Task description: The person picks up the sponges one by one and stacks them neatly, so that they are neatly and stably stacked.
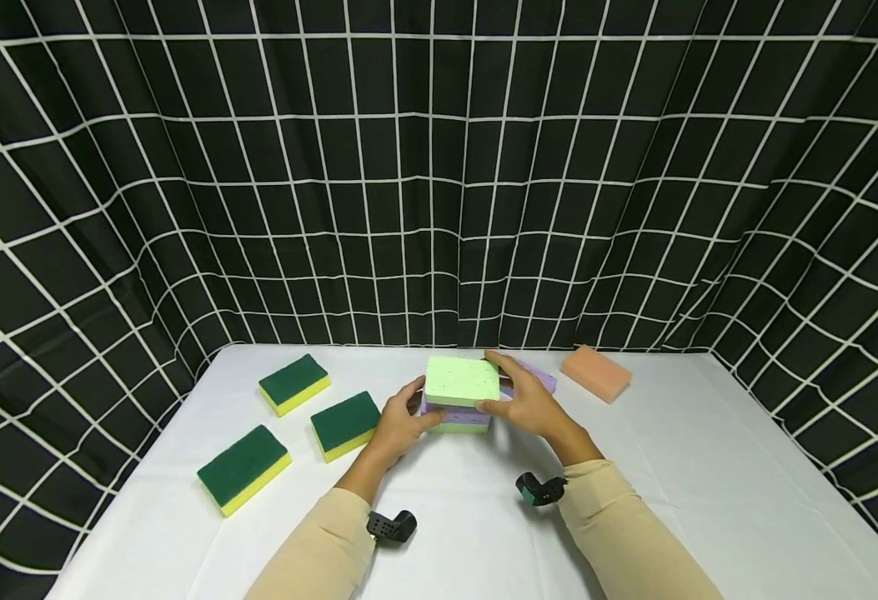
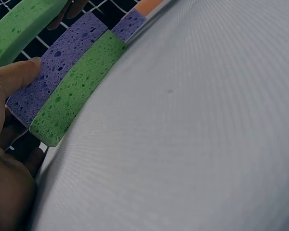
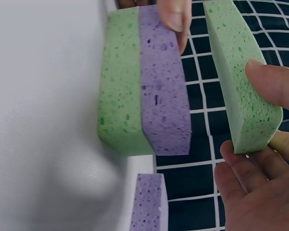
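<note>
Your right hand (image 1: 524, 402) is pinching a light green sponge (image 1: 463, 379) between thumb and fingers, and you are holding it up over a little stack with a gap under it. Your left hand (image 1: 398, 425) is gripping the left end of the purple sponge (image 2: 62, 67) in that stack, with the thumb pressing on its near side. That purple sponge is sitting flat on another green sponge (image 2: 79, 89), which is resting on the white table (image 1: 664, 492). The table is also holding other sponges. A second purple sponge (image 1: 539, 377) is lying behind your right hand, which is hiding part of it, and an orange sponge (image 1: 596, 372) is lying farther to the right. Over on the left, three yellow sponges with dark green tops (image 1: 344, 423) are lying apart from each other. Behind the table, a black curtain with white lines (image 1: 439, 183) is hanging.
</note>
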`<action>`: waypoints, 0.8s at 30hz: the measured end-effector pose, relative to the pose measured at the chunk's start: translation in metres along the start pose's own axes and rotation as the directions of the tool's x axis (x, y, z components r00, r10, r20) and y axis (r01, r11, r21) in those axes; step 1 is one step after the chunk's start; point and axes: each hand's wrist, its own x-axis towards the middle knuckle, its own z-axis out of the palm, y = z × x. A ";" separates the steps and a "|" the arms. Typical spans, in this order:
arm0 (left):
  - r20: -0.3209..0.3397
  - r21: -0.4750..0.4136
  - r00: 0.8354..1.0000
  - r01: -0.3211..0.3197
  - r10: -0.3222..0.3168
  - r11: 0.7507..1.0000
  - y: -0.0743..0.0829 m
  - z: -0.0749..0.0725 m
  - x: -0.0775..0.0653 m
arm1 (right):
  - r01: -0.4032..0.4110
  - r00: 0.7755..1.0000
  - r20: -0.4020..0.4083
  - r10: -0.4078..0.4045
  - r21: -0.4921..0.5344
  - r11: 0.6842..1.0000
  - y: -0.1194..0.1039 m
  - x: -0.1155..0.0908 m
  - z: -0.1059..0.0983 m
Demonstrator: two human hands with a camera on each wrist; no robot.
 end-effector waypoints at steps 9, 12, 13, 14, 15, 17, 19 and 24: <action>0.004 0.001 1.000 -0.006 0.006 1.000 -0.001 0.000 0.000 | -0.037 0.999 0.024 0.037 -0.025 0.999 0.006 0.001 0.006; 0.005 -0.008 1.000 -0.013 0.013 1.000 -0.001 0.000 0.001 | -0.047 0.999 0.026 0.048 -0.039 0.998 0.009 0.002 0.007; 0.005 -0.010 1.000 -0.015 0.015 1.000 -0.001 0.000 0.001 | -0.050 0.998 0.027 0.051 -0.042 0.998 0.010 0.002 0.008; 0.005 -0.010 1.000 -0.019 0.019 1.000 -0.001 0.000 0.001 | -0.051 0.998 0.029 0.052 -0.043 0.998 0.011 0.002 0.008; 0.005 -0.011 1.000 -0.023 0.023 1.000 -0.001 0.000 0.001 | -0.052 0.998 0.032 0.053 -0.042 0.998 0.011 0.002 0.009; 0.006 -0.011 1.000 -0.025 0.025 1.000 -0.001 0.000 0.001 | -0.056 0.998 0.035 0.058 -0.034 0.998 0.012 0.002 0.009; 0.006 -0.010 1.000 -0.022 0.022 1.000 -0.001 0.000 0.001 | -0.061 0.997 0.037 0.062 -0.026 0.998 0.012 0.003 0.010; 0.002 -0.012 1.000 -0.011 0.011 1.000 0.000 0.000 0.001 | -0.071 0.996 0.046 0.072 -0.028 0.997 0.013 0.003 0.010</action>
